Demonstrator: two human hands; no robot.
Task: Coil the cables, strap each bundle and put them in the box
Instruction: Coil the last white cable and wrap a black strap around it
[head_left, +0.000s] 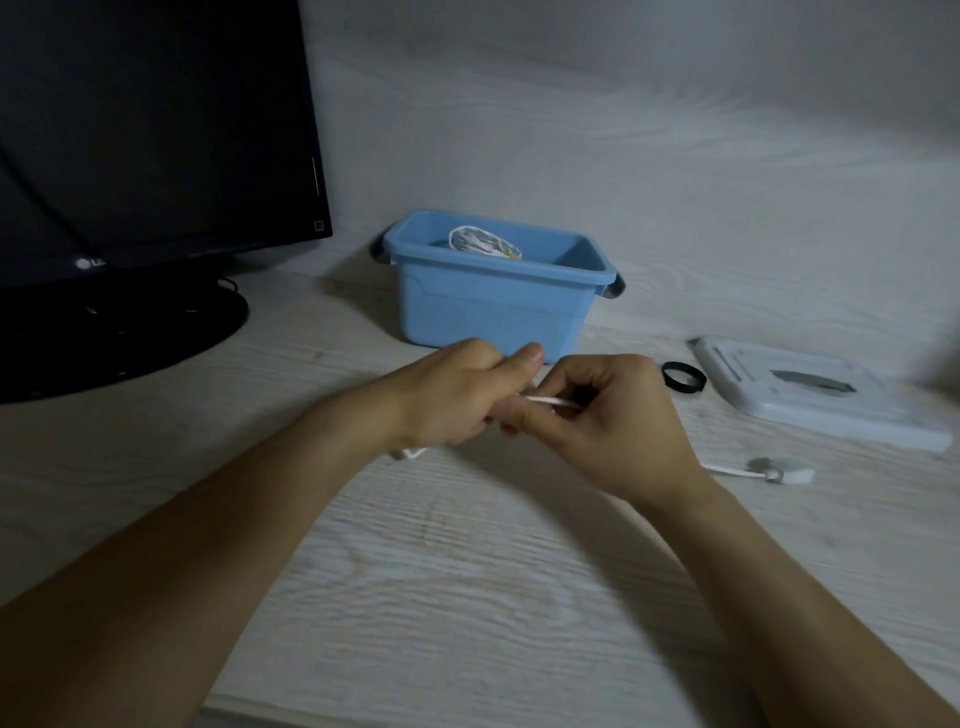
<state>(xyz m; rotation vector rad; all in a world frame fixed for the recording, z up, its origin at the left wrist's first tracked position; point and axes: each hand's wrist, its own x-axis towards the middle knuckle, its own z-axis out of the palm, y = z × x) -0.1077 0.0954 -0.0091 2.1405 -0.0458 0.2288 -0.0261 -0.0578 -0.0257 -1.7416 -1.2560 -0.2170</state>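
Note:
A thin white cable (550, 401) stretches between my two hands just in front of the blue box (493, 306). My left hand (457, 400) grips one part of it with curled fingers. My right hand (618, 415) pinches it close beside the left. One cable end (408, 454) peeks out under my left hand, and the other end with its white plug (779, 472) lies on the table to the right. A coiled white bundle (483, 241) sits inside the box. A black strap ring (683, 378) lies right of my hands.
A black monitor (150, 130) on a round stand (119, 332) fills the left back. The box's pale lid (815, 400) lies flat at the right. The table (467, 571) is whitish wood grain, with a wall close behind the box.

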